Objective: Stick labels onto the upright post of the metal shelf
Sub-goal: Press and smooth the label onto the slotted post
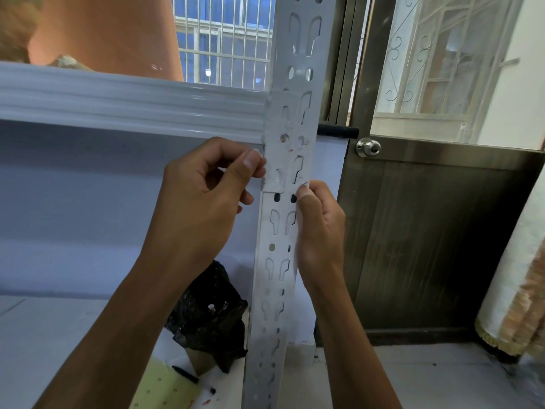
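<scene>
The post [278, 231] stands upright at the middle of the view, its long axis running from the top edge down to the bottom, leaning slightly left toward the foot (the wide lens may add to that). It is pale grey and punched with paired keyhole slots and small round holes. A ribbed beam [132, 104] meets it from the left at about a third of the way down.

A label [284, 143] lies on the face of the post where the beam joins, a pale strip with its long axis along the post; slots and a rivet show through it as dents. Its lower end sits just above a pair of dark holes.

The left hand [206, 190] is at the label's lower left edge, thumb and forefinger pinched together on that edge. The right hand [320, 225] is just beside the post on its right, thumb tip pressed to the label's lower right corner; whether its other fingers grip anything I cannot tell, since they curl behind the post.

Below, on the lower shelf [44, 335], a black bag [209, 317] sits left of the post, near a yellow sheet [160, 385] and a pen [185, 374]. A door [427, 231] with a knob [367, 147] stands to the right.
</scene>
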